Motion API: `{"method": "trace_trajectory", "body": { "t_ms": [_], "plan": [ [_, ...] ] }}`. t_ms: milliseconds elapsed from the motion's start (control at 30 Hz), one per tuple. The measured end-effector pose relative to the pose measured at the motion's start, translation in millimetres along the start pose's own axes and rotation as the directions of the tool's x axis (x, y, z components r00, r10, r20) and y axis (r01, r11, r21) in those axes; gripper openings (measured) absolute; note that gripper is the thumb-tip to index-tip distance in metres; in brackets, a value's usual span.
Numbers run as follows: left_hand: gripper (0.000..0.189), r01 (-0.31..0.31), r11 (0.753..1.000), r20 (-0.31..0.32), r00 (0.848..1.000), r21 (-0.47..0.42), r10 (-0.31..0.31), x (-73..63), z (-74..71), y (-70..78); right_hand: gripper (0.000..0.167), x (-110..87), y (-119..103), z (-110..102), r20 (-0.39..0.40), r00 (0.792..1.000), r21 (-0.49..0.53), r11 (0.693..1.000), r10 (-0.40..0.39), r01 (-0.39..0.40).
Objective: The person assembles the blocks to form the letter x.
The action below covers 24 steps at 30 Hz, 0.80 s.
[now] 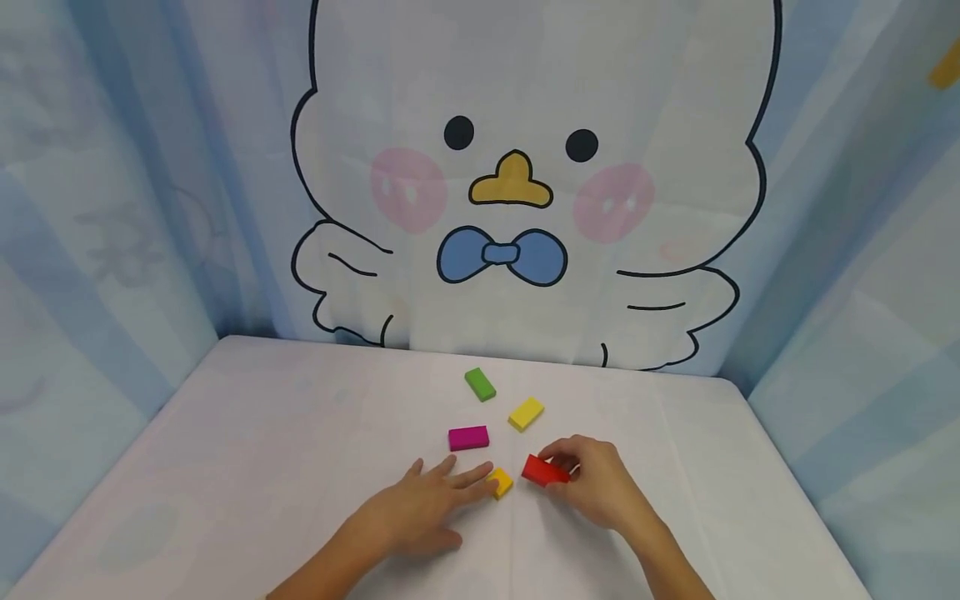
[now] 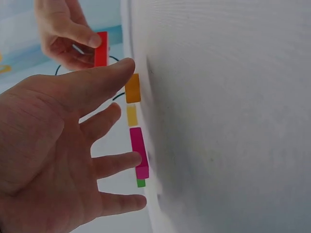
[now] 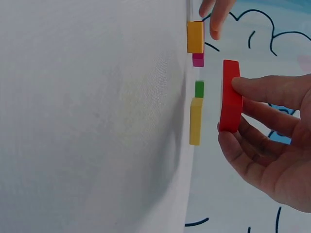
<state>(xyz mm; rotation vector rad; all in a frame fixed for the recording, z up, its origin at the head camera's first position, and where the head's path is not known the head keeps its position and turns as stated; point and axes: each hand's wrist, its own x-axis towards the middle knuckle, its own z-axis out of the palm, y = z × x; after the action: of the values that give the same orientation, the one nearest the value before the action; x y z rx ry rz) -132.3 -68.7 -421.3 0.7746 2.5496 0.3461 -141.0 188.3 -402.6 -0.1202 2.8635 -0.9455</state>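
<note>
I see the left hand (image 1: 420, 508) reach in from the lower left, palm toward the white table (image 1: 247, 450), wrist nearly straight, fingers spread wide and thumb held well out to the side. Its grip is loose, holding nothing. Just past its fingertips I have the magenta block (image 1: 468, 438), lying almost square to me. The green block (image 1: 480, 384) sits farther back, nearest the printed backdrop (image 1: 506, 317), its far end angled left. The orange block (image 1: 503, 482) lies on the table right at the left index fingertip, partly covered by it in my head view; I cannot tell whether the two touch. The yellow block (image 1: 527, 414) rests behind it, its far end angled right. Next comes the red block (image 1: 542, 470), just to the right of the orange one and apart from it; my right wrist view shows it held clear of the tabletop. The right hand (image 1: 596, 479) comes in from the lower right, wrist bent inward, pinching that red block between thumb and fingertips, so most of the block juts out toward the left hand.
</note>
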Motion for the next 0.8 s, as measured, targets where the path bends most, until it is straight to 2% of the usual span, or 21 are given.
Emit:
{"method": "trace_trajectory", "body": {
  "t_ms": [200,467,800],
  "plan": [
    [0.078,0.008,1.000,0.023,1.000,0.006,-0.008,2.0,3.3,0.1,0.034,-4.2,-2.4,1.3,0.036,0.999,0.003,1.000,0.003,-0.003],
    [0.083,0.022,1.000,0.051,0.998,0.000,-0.022,3.5,4.8,-1.8,0.033,-5.7,-1.5,3.8,0.056,0.997,-0.009,0.999,-0.050,0.051],
    [0.090,0.014,1.000,0.058,0.998,-0.011,-0.014,2.0,5.1,-1.8,0.031,-6.0,1.3,10.0,0.152,0.984,-0.021,0.995,-0.091,0.095]
  ]
}}
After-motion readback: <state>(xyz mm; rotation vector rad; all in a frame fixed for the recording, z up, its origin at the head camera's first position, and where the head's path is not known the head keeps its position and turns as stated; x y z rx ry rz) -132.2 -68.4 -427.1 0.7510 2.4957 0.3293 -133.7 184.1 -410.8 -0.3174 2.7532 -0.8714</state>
